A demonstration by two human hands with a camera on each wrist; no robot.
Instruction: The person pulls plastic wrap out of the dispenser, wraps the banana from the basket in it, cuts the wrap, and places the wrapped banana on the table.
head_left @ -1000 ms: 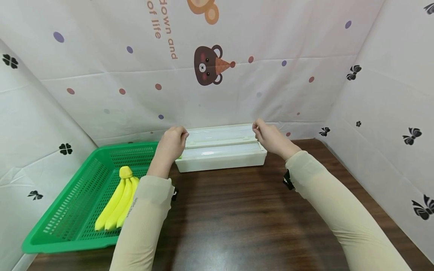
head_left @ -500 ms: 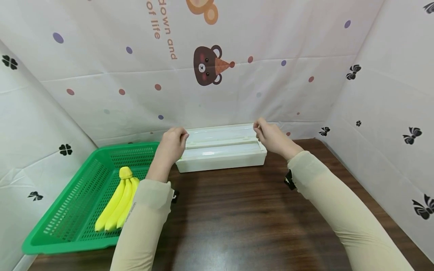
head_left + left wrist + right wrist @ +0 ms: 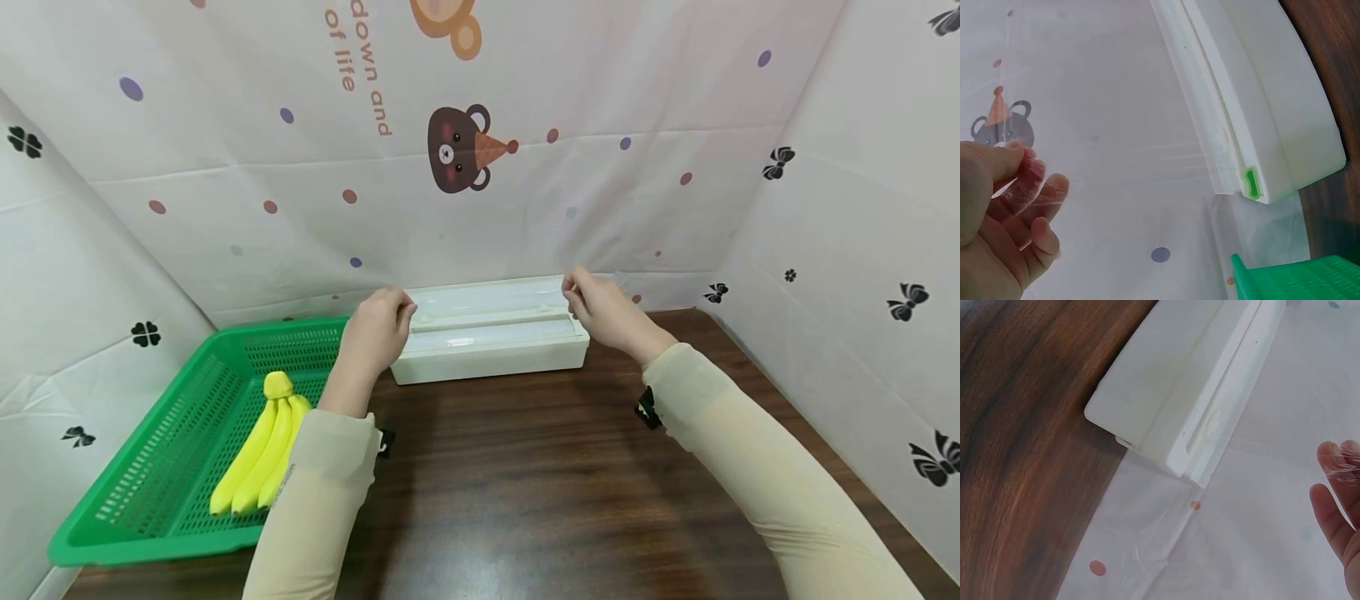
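Observation:
A white cling film dispenser (image 3: 491, 362) lies lengthwise at the back of the table. Both hands are raised in front of it, one at each end. Between thumb and fingers, my left hand (image 3: 372, 333) pinches a corner of clear cling film (image 3: 1025, 184), crumpled there. My right hand (image 3: 609, 312) grips the opposite side, where film wrinkles (image 3: 1342, 472) show across the fingers. The sheet stretched between hands and dispenser is nearly invisible. In the left wrist view, a small green piece (image 3: 1252, 183) sits at the dispenser's end.
At the left, a green plastic basket (image 3: 142, 546) holds a bunch of yellow bananas (image 3: 258, 454), partly hidden by the left forearm. The dark wooden table (image 3: 510, 483) meets printed cloth walls (image 3: 637, 208) at the back and sides.
Both hands keep their hold on the film. The wrists have drawn slightly back and apart, and the head view has shifted a little. Basket, bananas and dispenser stay in place.

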